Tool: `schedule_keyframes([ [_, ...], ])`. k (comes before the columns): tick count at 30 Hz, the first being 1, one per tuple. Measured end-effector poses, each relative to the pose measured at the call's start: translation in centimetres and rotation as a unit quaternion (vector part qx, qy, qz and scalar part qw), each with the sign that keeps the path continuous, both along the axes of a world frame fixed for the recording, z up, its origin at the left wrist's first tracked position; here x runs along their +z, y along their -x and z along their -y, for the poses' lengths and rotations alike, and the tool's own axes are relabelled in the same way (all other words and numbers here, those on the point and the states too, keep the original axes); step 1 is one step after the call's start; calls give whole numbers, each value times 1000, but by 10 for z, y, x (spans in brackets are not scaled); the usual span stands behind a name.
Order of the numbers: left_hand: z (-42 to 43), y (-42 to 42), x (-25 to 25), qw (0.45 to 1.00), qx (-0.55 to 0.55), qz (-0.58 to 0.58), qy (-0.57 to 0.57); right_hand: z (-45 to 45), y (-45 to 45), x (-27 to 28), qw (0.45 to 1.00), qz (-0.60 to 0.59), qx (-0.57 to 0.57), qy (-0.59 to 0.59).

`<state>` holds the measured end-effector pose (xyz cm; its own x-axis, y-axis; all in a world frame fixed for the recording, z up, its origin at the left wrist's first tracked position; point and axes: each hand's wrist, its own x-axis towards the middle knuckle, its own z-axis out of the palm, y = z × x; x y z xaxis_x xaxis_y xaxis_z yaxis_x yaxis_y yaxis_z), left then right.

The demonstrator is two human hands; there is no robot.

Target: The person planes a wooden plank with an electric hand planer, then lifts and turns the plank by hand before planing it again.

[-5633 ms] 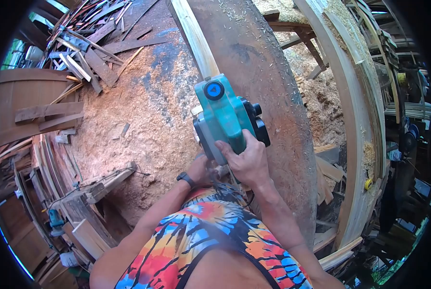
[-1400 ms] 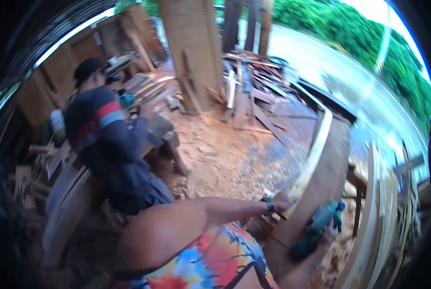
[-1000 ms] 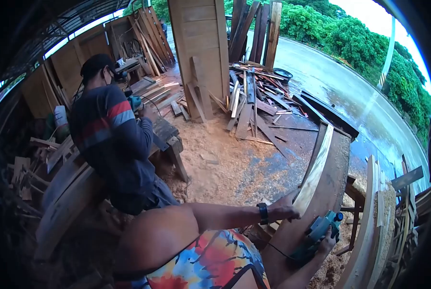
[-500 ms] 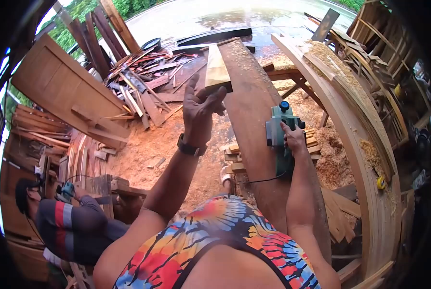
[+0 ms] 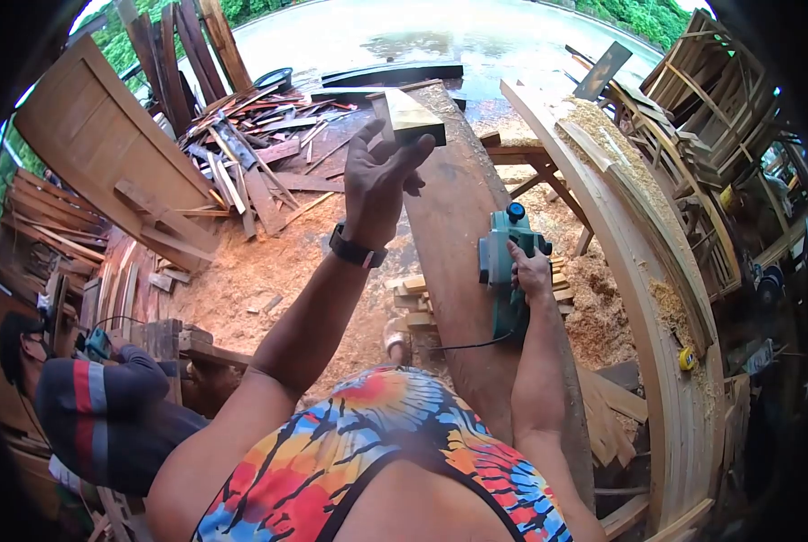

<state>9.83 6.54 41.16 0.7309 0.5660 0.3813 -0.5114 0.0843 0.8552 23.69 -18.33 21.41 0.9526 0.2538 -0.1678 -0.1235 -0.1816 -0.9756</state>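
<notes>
My left hand (image 5: 377, 181), with a dark watch on its wrist, is raised over the far part of a broad brown plank (image 5: 462, 244). It holds a short pale piece of wood (image 5: 410, 113) by its near end. The thumb lies across the dark end face and a finger runs up the left side; the other fingers are partly hidden. My right hand (image 5: 532, 268) is closed around the handle of a green electric planer (image 5: 509, 303), which rests on the plank's right side. A dark cord (image 5: 476, 345) trails from the planer's rear to the left.
At lower left a co-worker (image 5: 106, 406) handles a similar power tool (image 5: 95, 343). Long timbers (image 5: 639, 262) carry shavings and a yellow tape measure (image 5: 686, 359) on my right. Scrap wood (image 5: 250, 144) is heaped ahead left, beside a leaning door panel (image 5: 106, 144). Shavings (image 5: 277, 262) cover the floor.
My left hand has risen with the pale wood piece, which now looks shorter and tilted. The right hand stays on the planer. The whole view has shifted slightly.
</notes>
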Motion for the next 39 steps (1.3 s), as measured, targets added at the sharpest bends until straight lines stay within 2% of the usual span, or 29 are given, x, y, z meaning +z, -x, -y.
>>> schedule_keyframes([
  [17,2,5,-7,1000,-15,0,14,2,0,-3,1000,-8,4,4],
  [20,5,8,-6,999,-5,-29,-37,2,-2,-8,1000,-6,5,-1],
  [23,-3,16,-12,955,-240,-64,162,2,-1,-4,1000,-12,2,11],
  [25,4,16,-25,914,-235,-178,279,3,2,-5,1000,-15,8,1],
  [27,10,1,-84,915,-253,-213,231,0,-3,1,1000,-11,10,-2],
  [29,43,6,-109,890,-190,-312,272,1,3,2,1000,-17,6,9],
  [31,58,26,-129,866,-252,-343,263,2,5,3,1000,-21,5,11],
  [36,74,45,-131,841,-245,-289,386,2,1,0,999,-35,2,24],
  [39,55,43,-121,817,-295,-218,445,2,-4,-6,999,-26,5,27],
])
